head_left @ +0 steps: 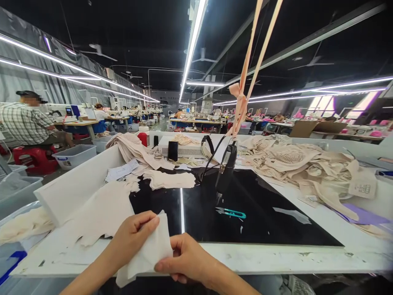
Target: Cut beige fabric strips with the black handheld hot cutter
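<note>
Between my hands, over the table's front edge, is a folded white piece of fabric (155, 246). My left hand (135, 237) is closed on its upper left side, thumb on top. Lower down, my right hand (187, 256) pinches its right edge. A black glossy board (245, 233) lies on the white table just beyond. On the board rest teal thread snips (231, 213) and a thin white scrap (291, 215). A black handheld tool (226, 168) hangs tip down from peach fabric strips (241, 102), apart from both hands.
Cream fabric pieces (101, 209) cover the table's left side. A large heap of beige garments (307, 159) fills the right. A white vented box (187, 147) and a phone (173, 151) stand at the back. To the left, a person (29, 119) sits near plastic bins (75, 155).
</note>
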The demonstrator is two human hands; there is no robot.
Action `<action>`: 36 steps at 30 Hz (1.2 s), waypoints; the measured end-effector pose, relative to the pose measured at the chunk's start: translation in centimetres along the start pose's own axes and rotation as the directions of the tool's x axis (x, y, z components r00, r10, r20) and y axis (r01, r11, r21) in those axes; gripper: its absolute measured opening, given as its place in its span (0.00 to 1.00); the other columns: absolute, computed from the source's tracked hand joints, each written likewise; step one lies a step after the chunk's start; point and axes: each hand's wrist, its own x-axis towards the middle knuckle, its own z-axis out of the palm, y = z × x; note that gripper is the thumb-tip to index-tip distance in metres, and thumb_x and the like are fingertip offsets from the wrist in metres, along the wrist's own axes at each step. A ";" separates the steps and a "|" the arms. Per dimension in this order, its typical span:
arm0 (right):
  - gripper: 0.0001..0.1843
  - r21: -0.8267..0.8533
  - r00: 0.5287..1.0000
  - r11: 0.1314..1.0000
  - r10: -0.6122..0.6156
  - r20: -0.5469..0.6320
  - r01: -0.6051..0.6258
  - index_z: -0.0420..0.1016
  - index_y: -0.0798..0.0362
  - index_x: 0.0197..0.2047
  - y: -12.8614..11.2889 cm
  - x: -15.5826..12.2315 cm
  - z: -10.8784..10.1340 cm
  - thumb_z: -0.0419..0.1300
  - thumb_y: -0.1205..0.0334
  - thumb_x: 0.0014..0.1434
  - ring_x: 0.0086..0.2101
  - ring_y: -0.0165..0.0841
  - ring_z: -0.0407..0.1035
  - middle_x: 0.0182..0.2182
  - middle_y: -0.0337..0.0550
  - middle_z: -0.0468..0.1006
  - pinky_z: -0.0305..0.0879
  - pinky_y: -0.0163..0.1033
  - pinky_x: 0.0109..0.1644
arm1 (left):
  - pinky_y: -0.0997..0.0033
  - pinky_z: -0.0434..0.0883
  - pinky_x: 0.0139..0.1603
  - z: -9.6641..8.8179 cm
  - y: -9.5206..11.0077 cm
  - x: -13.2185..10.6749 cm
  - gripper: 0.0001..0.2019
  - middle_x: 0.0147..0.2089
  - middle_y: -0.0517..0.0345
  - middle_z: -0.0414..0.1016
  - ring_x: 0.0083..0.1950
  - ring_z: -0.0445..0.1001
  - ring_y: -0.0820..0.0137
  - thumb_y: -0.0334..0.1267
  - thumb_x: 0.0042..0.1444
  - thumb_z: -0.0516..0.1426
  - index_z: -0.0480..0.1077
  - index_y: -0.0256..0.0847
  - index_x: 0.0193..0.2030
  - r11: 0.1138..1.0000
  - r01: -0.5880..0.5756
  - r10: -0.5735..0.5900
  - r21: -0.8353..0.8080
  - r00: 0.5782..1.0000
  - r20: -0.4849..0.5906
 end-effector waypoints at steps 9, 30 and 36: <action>0.32 -0.147 0.981 0.971 -0.192 -0.002 0.189 0.74 0.52 0.30 -1.0 2.7 -1.6 0.76 0.31 0.50 0.20 0.26 0.61 0.19 0.31 0.70 0.60 0.32 0.25 | 0.74 0.70 0.37 -2.6 -1.2 2.7 0.24 0.36 0.60 0.81 0.36 0.76 0.66 0.58 0.72 0.52 0.81 0.44 0.37 0.953 -0.217 0.220 0.213 0.975 0.011; 0.29 -0.965 0.748 0.256 -0.629 -0.213 -0.060 0.81 0.60 0.61 0.5 6.5 -11.7 0.53 0.86 0.63 0.58 0.52 0.76 0.58 0.64 0.81 0.75 0.56 0.60 | 0.62 0.77 0.56 3.6 -4.4 3.5 0.12 0.57 0.53 0.82 0.55 0.80 0.60 0.45 0.76 0.60 0.74 0.46 0.60 0.418 -0.708 0.647 0.569 0.672 0.360; 0.34 -0.994 0.730 0.109 -0.680 -0.073 0.002 0.77 0.50 0.66 1.2 5.0 -9.4 0.52 0.85 0.64 0.63 0.45 0.72 0.63 0.53 0.79 0.73 0.48 0.63 | 0.60 0.78 0.58 3.9 -4.8 3.2 0.14 0.60 0.53 0.81 0.57 0.79 0.58 0.42 0.74 0.62 0.74 0.46 0.63 0.454 -0.700 0.634 0.552 0.689 0.352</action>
